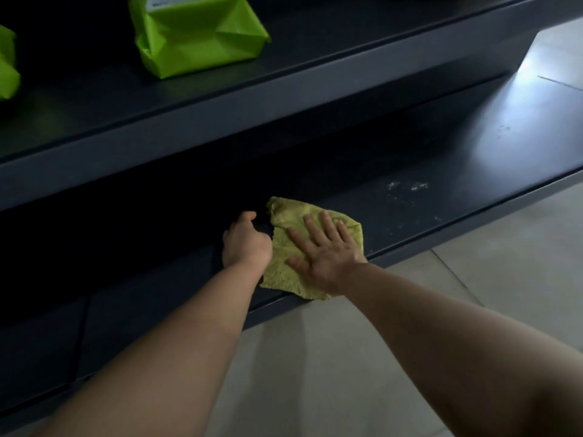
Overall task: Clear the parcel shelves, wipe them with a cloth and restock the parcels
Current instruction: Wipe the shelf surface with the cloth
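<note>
A yellow-green cloth point(285, 263) lies spread on the dark lower shelf point(410, 212), near its front edge. My right hand point(321, 250) presses flat on the cloth with its fingers straight and spread. My left hand point(246, 244) rests on the shelf right beside the cloth's left edge, fingers curled under. I cannot see anything held in it. White dust specks point(407, 186) lie on the shelf to the right of the cloth. On the upper shelf point(220, 102) stands a bright green parcel point(195, 33), and part of another green parcel point(8, 64) shows at the far left.
Pale floor tiles point(473, 294) run in front of the shelving. The upper shelf's front lip overhangs the lower shelf, whose back is in deep shadow. Light reflects off the lower shelf's right end point(520, 121).
</note>
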